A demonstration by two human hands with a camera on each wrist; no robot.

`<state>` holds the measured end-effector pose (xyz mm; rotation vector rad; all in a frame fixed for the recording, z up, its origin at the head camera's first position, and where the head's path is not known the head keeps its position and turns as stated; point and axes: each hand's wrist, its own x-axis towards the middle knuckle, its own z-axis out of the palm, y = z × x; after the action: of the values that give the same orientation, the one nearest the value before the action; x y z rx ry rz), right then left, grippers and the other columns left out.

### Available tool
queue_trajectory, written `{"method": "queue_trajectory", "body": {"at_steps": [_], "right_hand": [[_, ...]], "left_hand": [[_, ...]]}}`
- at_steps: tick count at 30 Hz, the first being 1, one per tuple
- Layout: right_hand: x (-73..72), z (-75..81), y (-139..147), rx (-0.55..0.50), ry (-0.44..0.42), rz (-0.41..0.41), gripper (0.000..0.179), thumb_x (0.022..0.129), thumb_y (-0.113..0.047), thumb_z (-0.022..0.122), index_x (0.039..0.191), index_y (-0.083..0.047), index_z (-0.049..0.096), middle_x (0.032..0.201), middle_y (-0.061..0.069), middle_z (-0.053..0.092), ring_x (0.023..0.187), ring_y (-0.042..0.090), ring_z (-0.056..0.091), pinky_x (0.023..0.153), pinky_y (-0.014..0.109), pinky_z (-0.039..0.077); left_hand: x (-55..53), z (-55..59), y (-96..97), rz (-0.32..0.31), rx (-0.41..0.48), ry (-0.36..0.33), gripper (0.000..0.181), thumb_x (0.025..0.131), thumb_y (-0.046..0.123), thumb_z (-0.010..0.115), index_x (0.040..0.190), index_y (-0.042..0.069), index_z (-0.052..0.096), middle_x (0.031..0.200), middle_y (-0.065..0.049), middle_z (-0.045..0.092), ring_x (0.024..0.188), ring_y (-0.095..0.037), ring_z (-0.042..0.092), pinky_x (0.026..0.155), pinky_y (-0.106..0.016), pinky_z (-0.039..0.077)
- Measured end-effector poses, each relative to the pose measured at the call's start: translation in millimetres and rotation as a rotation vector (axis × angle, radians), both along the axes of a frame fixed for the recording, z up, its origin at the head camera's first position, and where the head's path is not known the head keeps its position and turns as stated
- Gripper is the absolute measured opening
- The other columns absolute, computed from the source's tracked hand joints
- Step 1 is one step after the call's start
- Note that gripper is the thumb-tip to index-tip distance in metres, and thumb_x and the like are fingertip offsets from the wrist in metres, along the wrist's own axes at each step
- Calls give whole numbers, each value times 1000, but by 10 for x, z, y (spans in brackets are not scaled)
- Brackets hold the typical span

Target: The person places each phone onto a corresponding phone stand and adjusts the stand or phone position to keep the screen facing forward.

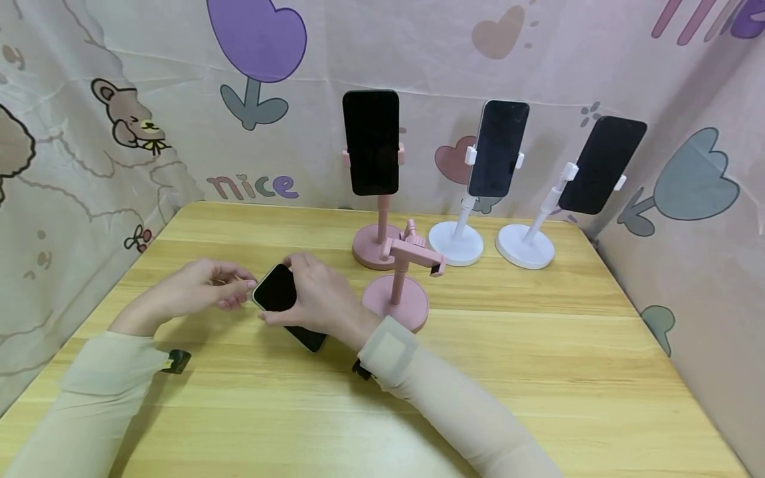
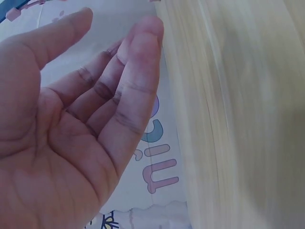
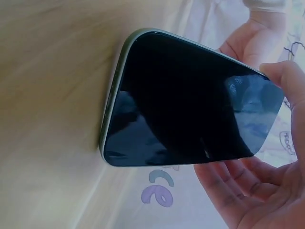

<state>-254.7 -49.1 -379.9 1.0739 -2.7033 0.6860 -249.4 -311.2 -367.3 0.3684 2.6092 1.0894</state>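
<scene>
A black-screened smartphone (image 1: pixel 277 289) with a pale edge is gripped in my right hand (image 1: pixel 323 295), thumb on one long edge and fingers on the other. The right wrist view shows the phone (image 3: pixel 176 105) tilted, its lower end close over the wooden table. My left hand (image 1: pixel 203 292) is beside the phone's upper left end, fingers relaxed and slightly bent. In the left wrist view the left hand (image 2: pixel 90 105) has a bare palm and holds nothing. Just right of my right hand stands a pink phone stand (image 1: pixel 399 285) with a bare clamp.
Along the table's back edge, a pink stand (image 1: pixel 382 219) and two white stands (image 1: pixel 463 219) each hold a dark phone upright or leaning. A printed cloth (image 1: pixel 370 40) hangs behind and at both sides of the wooden table (image 1: pixel 538 372).
</scene>
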Motion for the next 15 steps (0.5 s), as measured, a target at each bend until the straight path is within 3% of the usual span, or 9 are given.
{"method": "queue_trajectory", "body": {"at_steps": [7,15], "right_hand": [[25,29,113,-113,-37,16,80,81,-56,90,133,-7,56,115,1,66,91,7,60,77,11,52],[48,83,205,-208,35,58,76,79,-50,94,129,-6,56,112,3,65,92,7,59,79,7,50]], "left_hand": [[-20,-2,53,-4,-6,-9,32,109,24,66,130,-1,69,97,-11,76,83,-18,74,74,-30,64],[-33,16,139,-32,0,17,30,107,16,66,131,-3,68,95,-8,77,80,-14,72,71,-29,62]]}}
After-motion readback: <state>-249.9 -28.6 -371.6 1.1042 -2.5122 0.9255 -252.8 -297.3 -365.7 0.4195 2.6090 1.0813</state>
